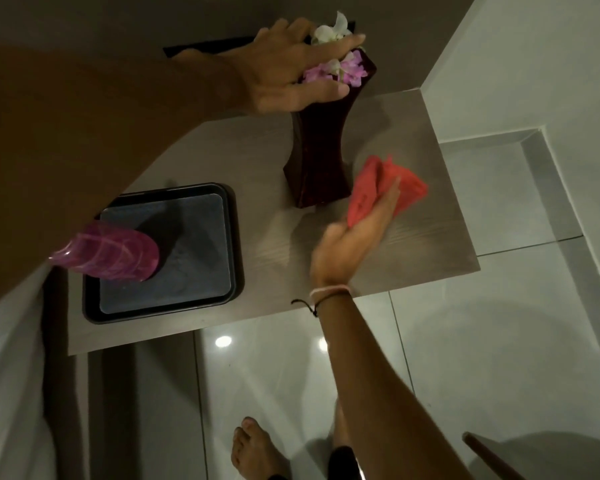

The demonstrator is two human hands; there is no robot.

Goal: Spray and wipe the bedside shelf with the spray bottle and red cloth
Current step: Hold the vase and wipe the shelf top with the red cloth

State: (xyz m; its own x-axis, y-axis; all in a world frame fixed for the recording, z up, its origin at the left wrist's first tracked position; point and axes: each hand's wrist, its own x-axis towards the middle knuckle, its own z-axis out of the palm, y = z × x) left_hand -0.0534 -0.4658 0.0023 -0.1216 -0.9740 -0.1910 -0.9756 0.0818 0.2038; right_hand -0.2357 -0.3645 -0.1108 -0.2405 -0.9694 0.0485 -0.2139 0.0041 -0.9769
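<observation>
Red cloth (385, 188) is pinched under the right hand (352, 244), pressed flat on the bedside shelf (430, 237) just beside the dark vase (317, 161). The vase's top is gripped by the left hand (284, 77), fingers wrapped.

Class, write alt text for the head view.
A right hand wipes a wooden shelf with a red cloth while the left hand grips a dark flower vase; a pink bottle stands on a black tray.
</observation>
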